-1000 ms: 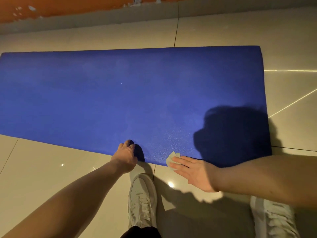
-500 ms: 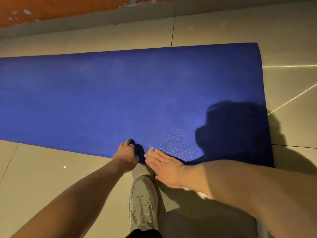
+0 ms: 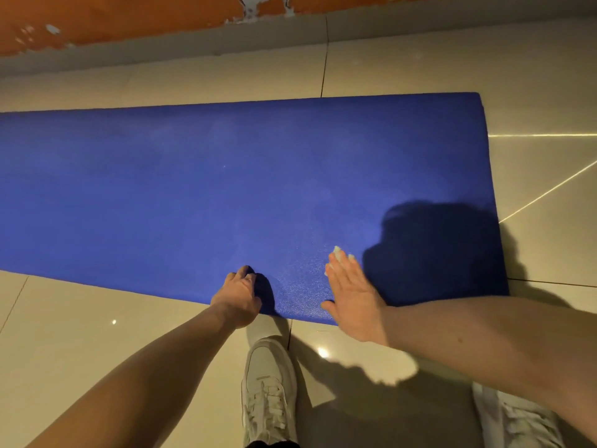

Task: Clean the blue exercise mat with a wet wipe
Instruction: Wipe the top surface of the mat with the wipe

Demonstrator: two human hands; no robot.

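Pale tiled floor (image 3: pixel 97 334) beneath everything, orange wall (image 3: pixel 129 17) at the far side. Spread flat across the floor, blue mat (image 3: pixel 226 189), long edge nearest. Just short of that near edge, white shoe (image 3: pixel 268 389) on the tiles. Left hand (image 3: pixel 239 297) on the mat's near edge, fingers curled; gripping or merely pressing, cannot tell. Right hand (image 3: pixel 353 302) flat, fingers straight, palm down on the mat near the left. Pinned under those fingertips, wet wipe (image 3: pixel 337 252), white corners peeking out.
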